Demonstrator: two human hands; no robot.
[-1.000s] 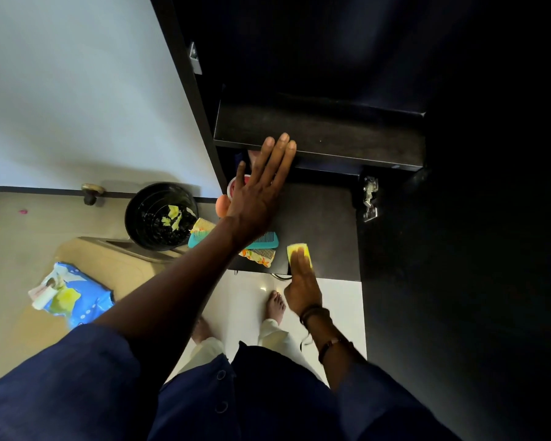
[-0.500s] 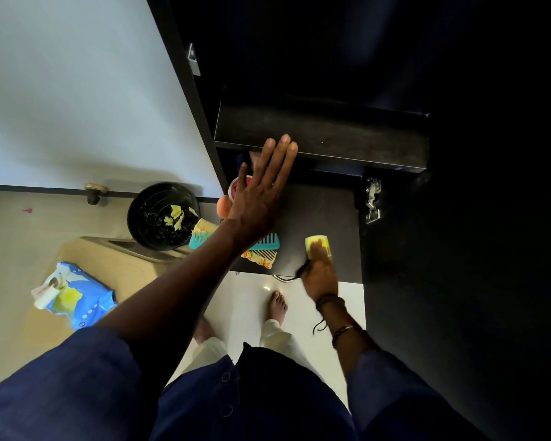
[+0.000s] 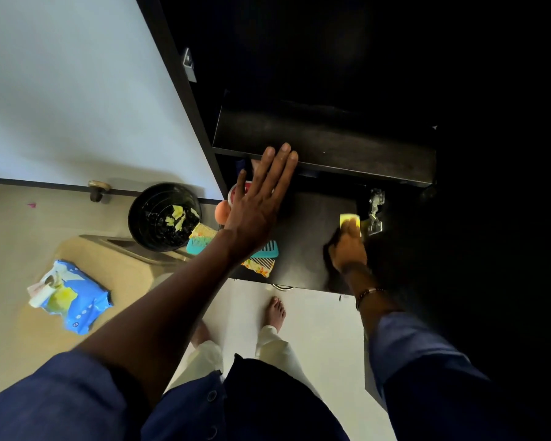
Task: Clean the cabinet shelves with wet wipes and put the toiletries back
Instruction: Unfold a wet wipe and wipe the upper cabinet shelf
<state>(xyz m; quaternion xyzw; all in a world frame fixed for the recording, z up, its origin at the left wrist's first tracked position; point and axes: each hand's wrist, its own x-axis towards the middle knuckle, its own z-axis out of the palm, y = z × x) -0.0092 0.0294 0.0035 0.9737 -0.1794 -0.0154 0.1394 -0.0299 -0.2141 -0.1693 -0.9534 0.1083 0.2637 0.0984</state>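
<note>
On the lower shelf (image 3: 306, 246) of the dark cabinet, out at three o'clock near its right end, your right hand (image 3: 349, 246) lies over a yellow wet wipe (image 3: 347, 219) and presses it flat to the board. The fingers are laid forward on top of the wipe; you cannot tell where the thumb sits. A metal hinge (image 3: 375, 211) is just beside the wipe, at three o'clock from it, and a thin bracelet (image 3: 368, 292) circles that wrist. Your left hand (image 3: 258, 205) reaches up toward twelve o'clock with its fingers straight and close together. It holds nothing, and the fingertips (image 3: 282, 152) rest against the front edge of the upper shelf (image 3: 331, 144). Under that forearm, at the left end of the lower shelf, a teal comb (image 3: 269, 249) and a patterned comb (image 3: 258, 267) lie touching each other. A red and white tub (image 3: 236, 192) and a round orange thing (image 3: 221, 211) sit partly hidden at eleven o'clock from the combs. Down on the floor at nine o'clock stands a black bin (image 3: 147, 218) with yellow scraps inside. At eight o'clock from the bin, well apart from the cabinet, lies the blue wipes packet (image 3: 74, 300) with its flap lifted.
</note>
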